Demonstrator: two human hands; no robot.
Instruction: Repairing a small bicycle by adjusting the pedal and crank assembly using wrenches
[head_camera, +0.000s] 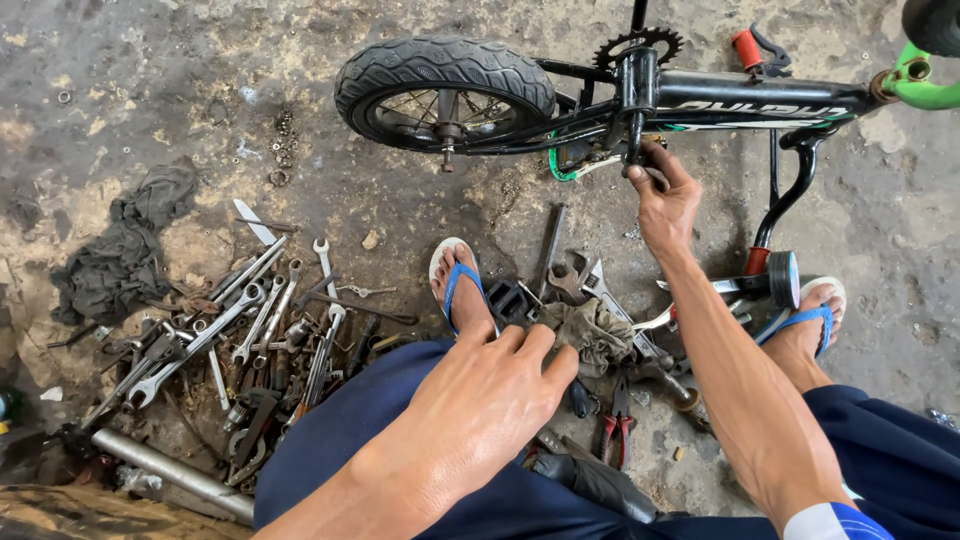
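Stained rough concrete floor (200, 80); right hand (665, 200) grips upturned bike's black frame (750, 100), left hand (480, 400) spread flat on knee beside steel wrenches (230, 320).

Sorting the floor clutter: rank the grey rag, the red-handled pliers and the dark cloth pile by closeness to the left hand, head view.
1. Grey rag: just beyond the left hand's fingers.
2. Red-handled pliers: on the floor, right of the hand.
3. Dark cloth pile: far left.

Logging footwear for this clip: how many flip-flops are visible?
2. One flip-flop sits left of centre beside the spanner pile; the other flip-flop is at right, below the bicycle frame.
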